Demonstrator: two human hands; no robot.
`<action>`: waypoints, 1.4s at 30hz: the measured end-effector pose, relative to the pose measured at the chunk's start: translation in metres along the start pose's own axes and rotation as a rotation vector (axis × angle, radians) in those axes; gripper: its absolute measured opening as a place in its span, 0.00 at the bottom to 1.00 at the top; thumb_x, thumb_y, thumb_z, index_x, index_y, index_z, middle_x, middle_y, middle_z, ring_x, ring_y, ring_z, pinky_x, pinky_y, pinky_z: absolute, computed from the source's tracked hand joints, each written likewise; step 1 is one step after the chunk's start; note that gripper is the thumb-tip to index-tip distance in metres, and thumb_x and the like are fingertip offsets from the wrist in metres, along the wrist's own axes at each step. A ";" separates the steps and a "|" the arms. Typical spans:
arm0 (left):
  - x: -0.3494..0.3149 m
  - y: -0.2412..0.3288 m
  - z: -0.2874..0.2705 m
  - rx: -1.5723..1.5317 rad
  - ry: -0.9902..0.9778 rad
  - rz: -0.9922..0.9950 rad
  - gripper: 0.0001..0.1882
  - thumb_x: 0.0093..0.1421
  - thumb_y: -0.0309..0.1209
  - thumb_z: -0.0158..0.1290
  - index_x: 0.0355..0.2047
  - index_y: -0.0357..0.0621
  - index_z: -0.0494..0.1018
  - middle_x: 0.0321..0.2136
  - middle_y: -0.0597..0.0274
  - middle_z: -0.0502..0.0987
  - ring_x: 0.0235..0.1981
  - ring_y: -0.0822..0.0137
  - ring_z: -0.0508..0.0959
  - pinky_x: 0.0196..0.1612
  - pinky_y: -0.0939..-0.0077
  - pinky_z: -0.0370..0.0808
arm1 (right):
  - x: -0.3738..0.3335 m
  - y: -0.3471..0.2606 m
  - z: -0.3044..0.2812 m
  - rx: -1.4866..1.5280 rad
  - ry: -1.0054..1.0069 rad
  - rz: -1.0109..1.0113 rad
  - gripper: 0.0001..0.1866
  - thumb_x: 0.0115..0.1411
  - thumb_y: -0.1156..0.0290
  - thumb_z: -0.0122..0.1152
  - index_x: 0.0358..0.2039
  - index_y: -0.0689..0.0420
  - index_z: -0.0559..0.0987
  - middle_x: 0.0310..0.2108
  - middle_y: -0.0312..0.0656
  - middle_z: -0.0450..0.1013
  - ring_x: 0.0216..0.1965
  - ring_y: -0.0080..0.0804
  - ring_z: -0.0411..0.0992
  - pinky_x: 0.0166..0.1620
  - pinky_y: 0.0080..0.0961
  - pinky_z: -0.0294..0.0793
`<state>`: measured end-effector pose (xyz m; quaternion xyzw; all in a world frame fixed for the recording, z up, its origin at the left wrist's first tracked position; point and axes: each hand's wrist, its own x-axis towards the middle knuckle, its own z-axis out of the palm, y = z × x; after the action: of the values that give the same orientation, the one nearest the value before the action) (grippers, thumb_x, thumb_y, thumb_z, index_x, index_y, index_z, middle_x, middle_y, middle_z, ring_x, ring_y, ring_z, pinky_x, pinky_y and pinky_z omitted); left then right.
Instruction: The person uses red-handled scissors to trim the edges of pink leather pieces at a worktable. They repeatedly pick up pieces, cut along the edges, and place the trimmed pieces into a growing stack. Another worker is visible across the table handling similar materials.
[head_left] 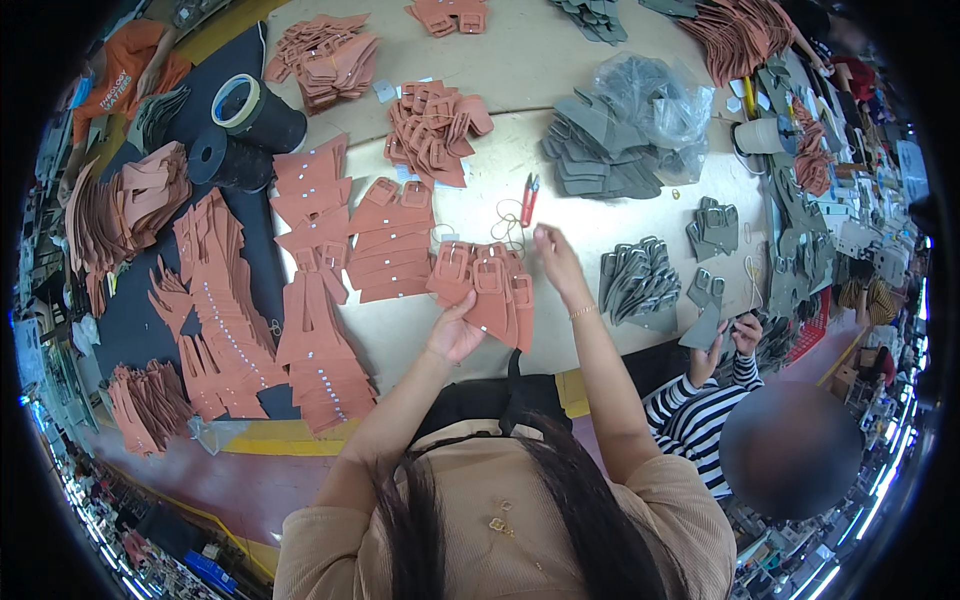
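Note:
My left hand grips the lower edge of a small fanned bunch of terracotta strap pieces with covered buckles at the table's near edge. To its right, my right hand is raised apart from the bunch, fingers bent together; whether a thin item is between them I cannot make out. Just beyond that hand lie red-handled thread snips and loose rubber bands. Left of the bunch, overlapping terracotta pieces are laid in a column, with a heap of buckled straps farther back.
Grey-green pieces lie under a clear plastic bag at back right; buckled grey-green straps sit nearer. Black spools stand left. On my right, a co-worker in striped sleeves handles a grey-green piece.

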<state>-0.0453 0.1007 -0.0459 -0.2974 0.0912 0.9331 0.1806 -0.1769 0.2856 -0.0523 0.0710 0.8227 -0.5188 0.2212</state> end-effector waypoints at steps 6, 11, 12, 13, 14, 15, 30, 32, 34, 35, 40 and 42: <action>-0.014 -0.016 -0.035 0.271 0.394 -0.363 0.23 0.64 0.41 0.50 0.56 0.44 0.61 0.52 0.49 0.68 0.56 0.54 0.68 0.57 0.59 0.67 | -0.088 0.045 0.012 -0.249 0.136 -0.009 0.19 0.57 0.70 0.59 0.49 0.62 0.72 0.44 0.52 0.68 0.43 0.48 0.70 0.48 0.35 0.70; -0.030 0.002 -0.056 0.610 0.504 -0.198 0.18 0.61 0.34 0.53 0.48 0.39 0.64 0.39 0.51 0.72 0.44 0.58 0.75 0.45 0.64 0.73 | -0.110 0.042 0.021 -0.257 0.149 -0.130 0.14 0.57 0.72 0.60 0.43 0.61 0.73 0.41 0.50 0.71 0.39 0.40 0.73 0.42 0.30 0.73; -0.030 0.003 -0.057 0.818 0.523 -0.032 0.16 0.61 0.31 0.50 0.47 0.40 0.63 0.38 0.55 0.71 0.39 0.61 0.75 0.39 0.67 0.73 | -0.110 0.041 0.026 -0.254 0.150 -0.168 0.14 0.57 0.72 0.60 0.43 0.61 0.73 0.40 0.50 0.72 0.37 0.37 0.73 0.41 0.28 0.73; -0.029 0.004 -0.058 1.008 0.574 0.128 0.14 0.62 0.28 0.48 0.47 0.41 0.63 0.37 0.58 0.71 0.34 0.63 0.75 0.33 0.70 0.72 | -0.109 0.039 0.030 -0.237 0.139 -0.150 0.13 0.57 0.72 0.60 0.42 0.61 0.73 0.38 0.49 0.73 0.36 0.37 0.74 0.40 0.29 0.73; -0.026 0.008 -0.058 1.054 0.547 0.243 0.15 0.61 0.26 0.47 0.49 0.39 0.63 0.38 0.58 0.72 0.36 0.63 0.75 0.36 0.70 0.72 | -0.108 0.039 0.035 -0.212 0.130 -0.154 0.13 0.57 0.72 0.61 0.41 0.61 0.73 0.36 0.48 0.74 0.35 0.37 0.74 0.39 0.29 0.74; -0.020 0.014 -0.057 1.092 0.522 0.350 0.17 0.60 0.25 0.47 0.50 0.38 0.64 0.39 0.58 0.72 0.38 0.64 0.75 0.39 0.71 0.72 | -0.107 0.039 0.039 -0.188 0.123 -0.160 0.12 0.56 0.72 0.61 0.40 0.61 0.73 0.33 0.48 0.75 0.33 0.36 0.74 0.39 0.29 0.74; 0.001 0.041 -0.046 1.138 0.473 0.301 0.16 0.63 0.33 0.49 0.48 0.40 0.72 0.39 0.63 0.75 0.38 0.72 0.74 0.37 0.78 0.71 | -0.088 0.014 0.068 -0.225 0.181 -0.058 0.13 0.50 0.73 0.66 0.35 0.62 0.75 0.29 0.47 0.71 0.31 0.42 0.72 0.38 0.33 0.72; 0.000 0.042 -0.045 1.098 0.479 0.289 0.16 0.63 0.34 0.49 0.47 0.40 0.72 0.38 0.64 0.75 0.37 0.72 0.75 0.37 0.78 0.71 | -0.079 0.006 0.064 -0.252 0.155 -0.107 0.10 0.51 0.74 0.65 0.33 0.62 0.76 0.29 0.47 0.72 0.31 0.41 0.73 0.38 0.32 0.73; 0.001 0.042 -0.045 1.081 0.512 0.307 0.15 0.63 0.35 0.49 0.47 0.41 0.72 0.37 0.65 0.75 0.36 0.72 0.75 0.36 0.79 0.71 | -0.068 -0.001 0.059 -0.212 0.155 -0.185 0.08 0.53 0.73 0.64 0.32 0.63 0.77 0.30 0.48 0.74 0.32 0.40 0.74 0.38 0.31 0.74; 0.000 0.040 -0.047 1.082 0.526 0.267 0.15 0.63 0.35 0.49 0.46 0.41 0.72 0.36 0.65 0.75 0.36 0.73 0.75 0.35 0.79 0.70 | -0.066 -0.003 0.056 -0.242 0.129 -0.163 0.08 0.53 0.73 0.64 0.32 0.63 0.77 0.30 0.48 0.75 0.32 0.40 0.75 0.38 0.31 0.74; 0.000 0.029 -0.056 1.151 0.559 0.177 0.15 0.61 0.35 0.51 0.46 0.40 0.72 0.33 0.67 0.75 0.32 0.75 0.73 0.31 0.80 0.69 | -0.077 0.007 0.040 -0.219 0.053 -0.006 0.09 0.52 0.74 0.64 0.32 0.63 0.76 0.30 0.49 0.75 0.33 0.42 0.74 0.38 0.33 0.73; 0.000 0.027 -0.059 1.219 0.551 0.181 0.17 0.61 0.36 0.53 0.45 0.39 0.72 0.32 0.67 0.74 0.30 0.75 0.72 0.30 0.81 0.68 | -0.085 0.018 0.042 -0.235 0.085 0.006 0.10 0.51 0.74 0.65 0.32 0.63 0.75 0.31 0.51 0.74 0.33 0.44 0.74 0.39 0.35 0.72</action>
<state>-0.0252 0.0594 -0.0915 -0.3608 0.6686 0.6163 0.2074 -0.0824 0.2659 -0.0453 0.0689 0.8862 -0.4149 0.1945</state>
